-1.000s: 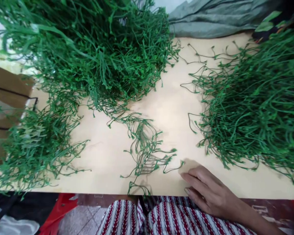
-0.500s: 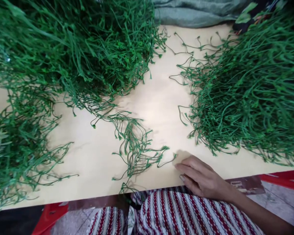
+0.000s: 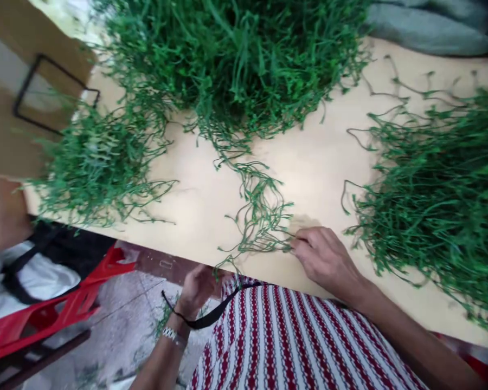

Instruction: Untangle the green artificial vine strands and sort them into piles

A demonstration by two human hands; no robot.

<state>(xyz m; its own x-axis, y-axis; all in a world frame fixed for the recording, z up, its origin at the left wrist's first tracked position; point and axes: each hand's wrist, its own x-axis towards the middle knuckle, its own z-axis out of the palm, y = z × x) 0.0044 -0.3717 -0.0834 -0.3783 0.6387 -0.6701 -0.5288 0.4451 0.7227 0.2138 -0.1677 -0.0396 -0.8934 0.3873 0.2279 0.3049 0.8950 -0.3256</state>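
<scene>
My right hand is over the table near its front edge, thumb and fingertips pinched on the end of a thin green stem. That stem belongs to a loose, tangled cluster of thin green stems, with small knobby tips, lying just left of the hand. Below the table edge, my left hand is turned up beside my body, fingers loosely curled and apart, with nothing seen in it. It wears a metal bracelet, and a black strap runs close by the wrist.
A large heap of green stems fills the back of the table. Another heap lies right, a smaller pile left. A brown board with a black wire frame, another person's arm and a red stool are at left.
The view has swung left, bringing in the board, another person's arm and my left hand. My right hand has reached the cluster and pinched a stem end.
</scene>
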